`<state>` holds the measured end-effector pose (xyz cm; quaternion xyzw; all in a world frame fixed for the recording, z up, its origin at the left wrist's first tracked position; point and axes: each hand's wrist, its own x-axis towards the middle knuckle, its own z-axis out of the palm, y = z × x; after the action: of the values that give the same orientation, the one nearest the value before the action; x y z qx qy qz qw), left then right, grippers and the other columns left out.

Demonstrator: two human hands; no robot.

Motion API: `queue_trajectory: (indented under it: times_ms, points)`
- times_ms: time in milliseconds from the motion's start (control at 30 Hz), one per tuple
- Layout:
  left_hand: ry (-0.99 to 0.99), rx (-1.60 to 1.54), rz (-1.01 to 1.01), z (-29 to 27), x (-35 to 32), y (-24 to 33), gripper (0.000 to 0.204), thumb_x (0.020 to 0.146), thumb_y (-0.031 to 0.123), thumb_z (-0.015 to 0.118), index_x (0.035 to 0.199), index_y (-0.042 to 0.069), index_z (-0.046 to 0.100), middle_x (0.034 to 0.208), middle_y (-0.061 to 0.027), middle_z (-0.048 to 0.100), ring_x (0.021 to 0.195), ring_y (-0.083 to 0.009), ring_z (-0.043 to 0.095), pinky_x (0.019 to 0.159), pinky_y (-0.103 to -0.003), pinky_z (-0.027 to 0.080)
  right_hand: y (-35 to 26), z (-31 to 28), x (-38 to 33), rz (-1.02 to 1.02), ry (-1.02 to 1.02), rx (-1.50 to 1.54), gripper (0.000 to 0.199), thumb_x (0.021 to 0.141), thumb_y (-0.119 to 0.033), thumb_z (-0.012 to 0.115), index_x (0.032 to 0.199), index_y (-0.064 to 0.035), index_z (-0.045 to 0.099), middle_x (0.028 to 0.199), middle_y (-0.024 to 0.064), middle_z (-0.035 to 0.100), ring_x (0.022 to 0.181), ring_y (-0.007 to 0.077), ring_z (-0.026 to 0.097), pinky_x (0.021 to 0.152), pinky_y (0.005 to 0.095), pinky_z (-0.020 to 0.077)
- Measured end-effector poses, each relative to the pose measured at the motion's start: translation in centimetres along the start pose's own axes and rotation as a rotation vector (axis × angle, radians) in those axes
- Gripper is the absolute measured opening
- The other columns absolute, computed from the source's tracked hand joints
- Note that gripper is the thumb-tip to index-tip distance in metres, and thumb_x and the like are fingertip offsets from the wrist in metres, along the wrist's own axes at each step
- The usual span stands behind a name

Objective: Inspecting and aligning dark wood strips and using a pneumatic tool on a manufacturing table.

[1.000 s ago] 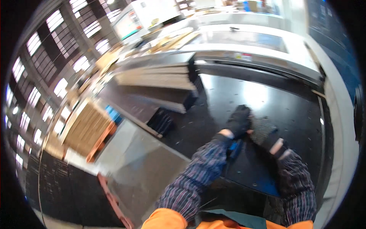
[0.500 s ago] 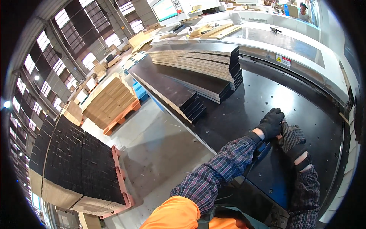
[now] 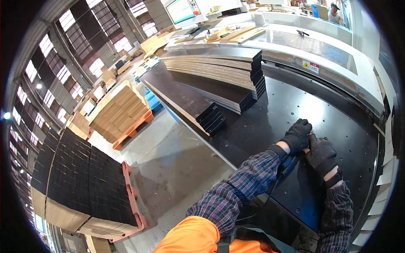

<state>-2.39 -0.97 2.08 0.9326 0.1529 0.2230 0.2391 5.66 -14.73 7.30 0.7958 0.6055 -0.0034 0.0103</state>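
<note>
Both my hands wear dark gloves and meet over the black machine table (image 3: 270, 139). My left hand (image 3: 297, 135) has its fingers curled, and its fingertips touch or nearly touch those of my right hand (image 3: 321, 154). The fingers of my right hand are closed too, with the dotted side of its glove showing. Whatever may be pinched between them is hidden or too small to make out. Under my left wrist shows part of a dark blue object (image 3: 288, 166) whose kind I cannot tell. Farther left on the table lie stacked dark-faced boards (image 3: 219, 67) with raw chipboard edges.
A lower pile of dark boards (image 3: 185, 95) runs along the table's left edge. Beyond the table stands a white machine beam (image 3: 337, 63). On the floor at left are pallet stacks of dark panels (image 3: 84, 177) and brown boards (image 3: 120, 111). Another person (image 3: 334, 16) is far back.
The whole view has shifted very slightly to the left. My hands stay together in nearly the same pose, and the boards have not moved.
</note>
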Motion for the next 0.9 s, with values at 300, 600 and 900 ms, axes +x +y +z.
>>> queue_trajectory:
  times_ms: [300, 600, 900]
  points:
    - [0.002, -0.017, 0.016, -0.1, 0.3, 0.5, 0.029, 0.081, 0.021, 0.07, 0.103, 0.002, 0.061, 0.109, -0.0162, 0.056, 0.108, -0.0332, 0.051, 0.094, -0.044, 0.046, 0.4, 0.1, -0.1, -0.006, 0.023, -0.034, 0.065, 0.092, -0.037, 0.061, 0.139, 0.0059, 0.045, 0.103, 0.0198, 0.071, 0.094, 0.0306, 0.07, 0.096, 0.0401, 0.0489]
    - [-0.027, -0.013, -0.026, -0.5, -0.3, 0.1, 0.032, 0.081, 0.022, 0.072, 0.105, 0.002, 0.061, 0.112, -0.016, 0.056, 0.111, -0.032, 0.052, 0.095, -0.044, 0.045, 0.2, 0.9, 0.1, -0.034, 0.027, 0.013, 0.065, 0.093, -0.035, 0.059, 0.14, 0.0065, 0.044, 0.104, 0.0208, 0.07, 0.097, 0.032, 0.069, 0.101, 0.0444, 0.0468]
    - [-0.124, 0.004, 0.081, -1.2, 1.0, 3.9, 0.048, 0.066, 0.01, 0.082, 0.11, 0.006, 0.063, 0.12, -0.0162, 0.056, 0.118, -0.0359, 0.05, 0.101, -0.046, 0.043, 3.4, 2.6, -1.1, -0.057, 0.272, 0.268, 0.045, 0.087, -0.028, 0.063, 0.125, -0.0026, 0.06, 0.095, 0.0197, 0.071, 0.089, 0.0379, 0.068, 0.086, 0.0472, 0.0509]
